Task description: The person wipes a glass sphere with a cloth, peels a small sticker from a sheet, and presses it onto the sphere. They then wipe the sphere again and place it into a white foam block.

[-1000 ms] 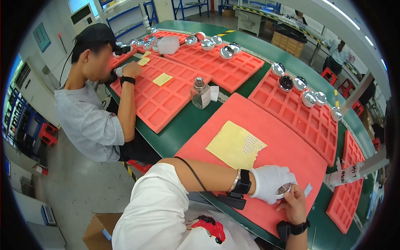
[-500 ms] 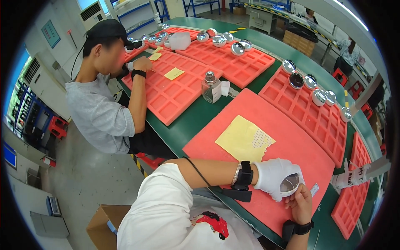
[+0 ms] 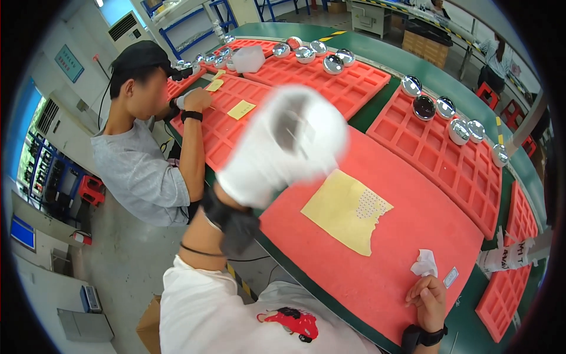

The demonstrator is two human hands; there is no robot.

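- Left hand, gloved, blurred: I see it gripping one dark-faced round piece.
- Right hand, bare: half-curled, apparently unladen, beside white tissue.

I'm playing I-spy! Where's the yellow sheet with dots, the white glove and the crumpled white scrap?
Yellow sheet (image 3: pixel 340 214): head view, its plain middle.
White glove (image 3: pixel 272 162): head view, its blurred middle.
Crumpled white scrap (image 3: pixel 424 264): head view, its middle.

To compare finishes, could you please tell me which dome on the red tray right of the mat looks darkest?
The dark dome, second from the far end of the red tray; it looks nearly black, while the other domes look silver.
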